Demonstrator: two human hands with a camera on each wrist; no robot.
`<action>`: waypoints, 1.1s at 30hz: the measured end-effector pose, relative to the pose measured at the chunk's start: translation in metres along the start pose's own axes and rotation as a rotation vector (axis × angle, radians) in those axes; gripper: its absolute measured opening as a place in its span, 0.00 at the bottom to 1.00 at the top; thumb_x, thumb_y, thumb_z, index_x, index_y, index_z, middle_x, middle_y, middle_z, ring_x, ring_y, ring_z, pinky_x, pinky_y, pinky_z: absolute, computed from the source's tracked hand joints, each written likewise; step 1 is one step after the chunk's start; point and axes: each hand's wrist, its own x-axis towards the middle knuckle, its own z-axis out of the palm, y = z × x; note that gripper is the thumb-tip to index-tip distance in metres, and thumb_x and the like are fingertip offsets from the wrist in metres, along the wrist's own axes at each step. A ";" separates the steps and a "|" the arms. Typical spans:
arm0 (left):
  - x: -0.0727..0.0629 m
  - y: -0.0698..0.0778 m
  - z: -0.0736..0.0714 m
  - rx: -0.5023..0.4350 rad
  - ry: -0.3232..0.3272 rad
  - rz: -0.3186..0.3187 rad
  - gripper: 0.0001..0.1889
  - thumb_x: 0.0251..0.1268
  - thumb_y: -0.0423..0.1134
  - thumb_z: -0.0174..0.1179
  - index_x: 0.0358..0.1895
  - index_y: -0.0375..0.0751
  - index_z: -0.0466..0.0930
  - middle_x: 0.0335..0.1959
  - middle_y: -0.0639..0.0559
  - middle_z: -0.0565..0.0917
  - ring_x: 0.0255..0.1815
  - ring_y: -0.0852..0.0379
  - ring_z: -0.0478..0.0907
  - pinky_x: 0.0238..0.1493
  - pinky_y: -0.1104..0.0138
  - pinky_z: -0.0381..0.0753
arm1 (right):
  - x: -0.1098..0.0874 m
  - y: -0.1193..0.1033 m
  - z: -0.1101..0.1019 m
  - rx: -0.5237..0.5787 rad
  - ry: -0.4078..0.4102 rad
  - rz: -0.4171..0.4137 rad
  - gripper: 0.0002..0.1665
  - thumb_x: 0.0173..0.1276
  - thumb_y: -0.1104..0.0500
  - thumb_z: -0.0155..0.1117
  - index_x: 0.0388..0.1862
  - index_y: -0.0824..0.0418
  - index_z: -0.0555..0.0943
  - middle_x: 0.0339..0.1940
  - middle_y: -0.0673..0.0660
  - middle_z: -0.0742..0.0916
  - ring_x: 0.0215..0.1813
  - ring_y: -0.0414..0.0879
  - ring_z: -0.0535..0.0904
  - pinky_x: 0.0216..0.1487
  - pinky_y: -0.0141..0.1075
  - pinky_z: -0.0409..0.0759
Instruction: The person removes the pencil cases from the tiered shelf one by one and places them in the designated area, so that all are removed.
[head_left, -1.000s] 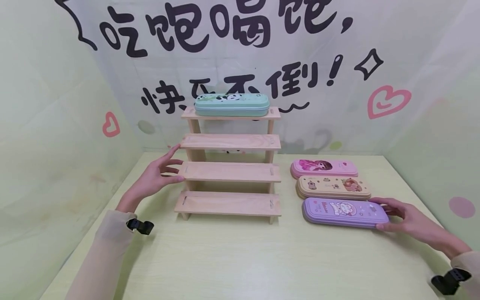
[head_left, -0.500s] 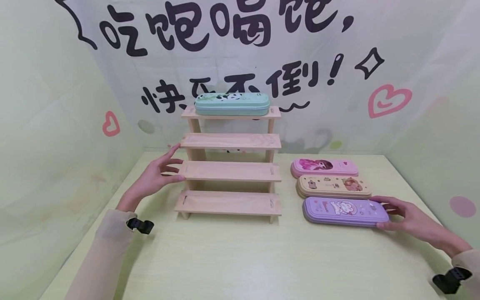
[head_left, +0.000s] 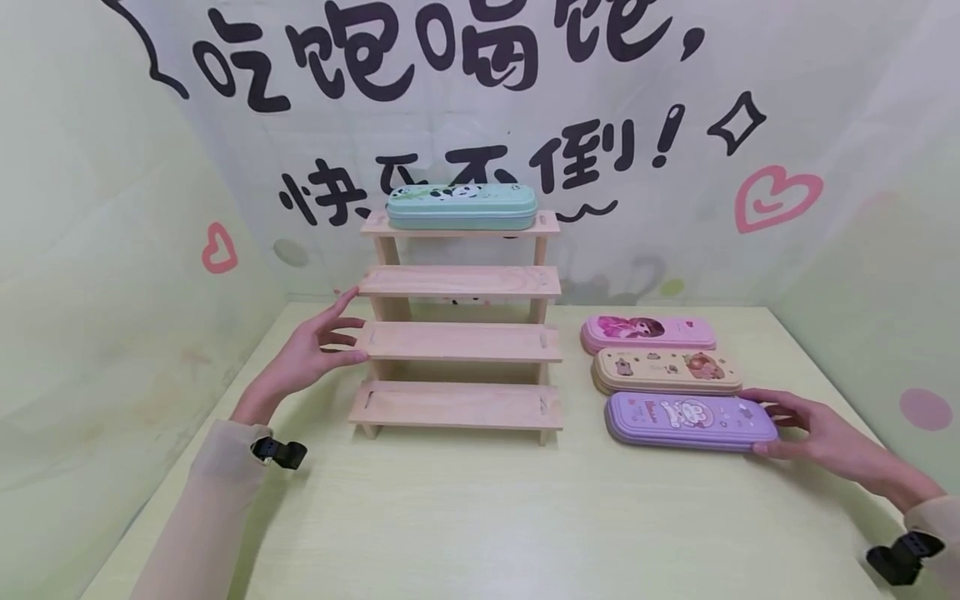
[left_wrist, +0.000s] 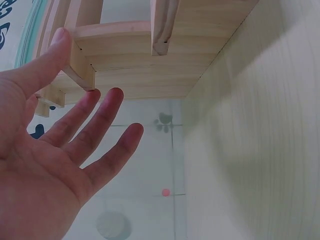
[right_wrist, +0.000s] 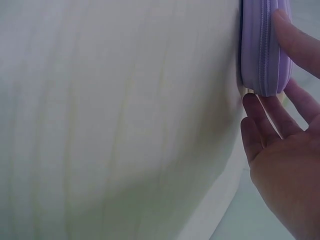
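A wooden shelf rack with stepped boards (head_left: 459,342) stands on the table. My left hand (head_left: 303,354) is at its left side, fingers spread, with thumb and index fingertip at the ends of two middle boards. In the left wrist view that hand (left_wrist: 65,130) has fairly straight fingers beside the wood. To the right lies a purple zippered pencil case (head_left: 690,421) with a cartoon on its lid. My right hand (head_left: 825,437) grips its right end, thumb on the near side and fingers on the far side. The right wrist view shows the thumb on the purple case (right_wrist: 265,50).
A mint-green panda pencil case (head_left: 461,207) lies on the top board. Behind the purple case lie a beige pencil case (head_left: 667,372) and a pink one (head_left: 648,333), side by side. A printed backdrop (head_left: 480,125) stands behind the table (head_left: 480,517), with pale side walls.
Hands, cases and rack keep their places relative to each other. The head view has shifted very slightly.
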 end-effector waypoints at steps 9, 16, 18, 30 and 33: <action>-0.001 -0.003 -0.001 0.001 -0.001 -0.004 0.55 0.67 0.32 0.74 0.86 0.70 0.48 0.70 0.34 0.77 0.59 0.37 0.83 0.57 0.62 0.85 | -0.004 -0.001 0.000 -0.008 0.019 0.013 0.46 0.63 0.61 0.81 0.77 0.63 0.71 0.59 0.41 0.80 0.53 0.27 0.76 0.48 0.27 0.78; -0.001 0.000 -0.001 -0.023 -0.001 -0.015 0.55 0.67 0.32 0.74 0.86 0.69 0.48 0.70 0.34 0.76 0.60 0.36 0.82 0.56 0.64 0.86 | -0.006 -0.007 0.000 0.009 0.101 -0.070 0.45 0.58 0.65 0.83 0.75 0.63 0.74 0.63 0.30 0.77 0.57 0.25 0.71 0.52 0.19 0.69; -0.001 0.000 -0.001 -0.026 -0.003 -0.016 0.55 0.67 0.32 0.74 0.86 0.69 0.48 0.70 0.34 0.76 0.60 0.36 0.82 0.56 0.65 0.85 | -0.006 -0.011 0.000 0.012 0.118 -0.104 0.45 0.58 0.67 0.82 0.74 0.63 0.74 0.64 0.30 0.77 0.58 0.25 0.71 0.52 0.18 0.67; 0.001 -0.001 -0.001 -0.012 0.000 -0.017 0.55 0.66 0.33 0.74 0.86 0.70 0.49 0.70 0.35 0.77 0.59 0.37 0.83 0.58 0.64 0.85 | 0.005 -0.059 -0.007 0.023 0.183 -0.227 0.45 0.56 0.73 0.81 0.73 0.63 0.76 0.66 0.35 0.78 0.58 0.28 0.72 0.57 0.17 0.65; 0.000 -0.001 -0.001 0.002 0.001 -0.012 0.55 0.66 0.33 0.75 0.86 0.70 0.48 0.70 0.35 0.77 0.59 0.37 0.83 0.58 0.63 0.85 | 0.011 -0.073 -0.007 0.022 0.198 -0.231 0.45 0.54 0.75 0.81 0.72 0.63 0.76 0.65 0.37 0.79 0.58 0.27 0.72 0.58 0.18 0.65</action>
